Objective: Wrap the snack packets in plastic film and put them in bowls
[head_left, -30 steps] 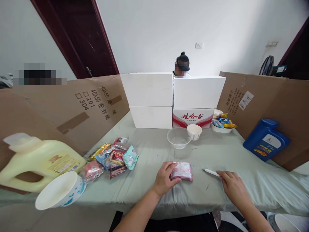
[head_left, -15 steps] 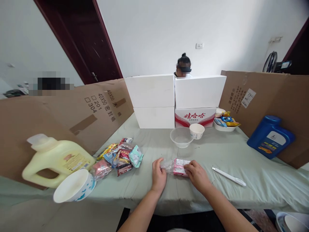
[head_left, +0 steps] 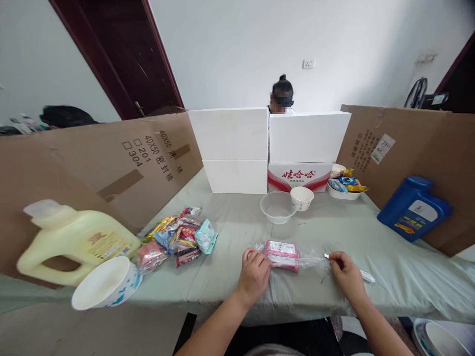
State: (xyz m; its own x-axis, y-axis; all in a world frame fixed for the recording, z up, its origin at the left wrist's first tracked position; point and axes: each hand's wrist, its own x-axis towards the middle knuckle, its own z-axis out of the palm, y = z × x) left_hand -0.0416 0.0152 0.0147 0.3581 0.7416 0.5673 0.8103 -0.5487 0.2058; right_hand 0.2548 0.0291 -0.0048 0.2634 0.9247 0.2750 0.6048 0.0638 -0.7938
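Observation:
A pink and white packet (head_left: 282, 254) in clear plastic wrap lies on the cloth in front of me, its loose wrap spreading out on both sides. My left hand (head_left: 255, 271) is closed on the left end of this packet, fingers curled over the wrap. To the right, my right hand (head_left: 346, 274) has its fingers closed around a slim white utility knife (head_left: 367, 276). The knife's metal tip pokes out to the left of the fingers and its white end to the right; the middle is hidden under the hand.
Snack packets (head_left: 185, 237) are heaped at left beside a paper bowl (head_left: 124, 287) and a yellow jug (head_left: 111, 237). Ahead stand a clear bowl (head_left: 278, 217), a paper cup (head_left: 302, 199) and white boxes (head_left: 237, 175). A blue jug (head_left: 415, 207) is at right. A person sits behind the boxes.
My right hand has left the packet and moved right onto the utility knife. My left hand has shifted right onto the packet's left end. The wrap now also stretches out to the right.

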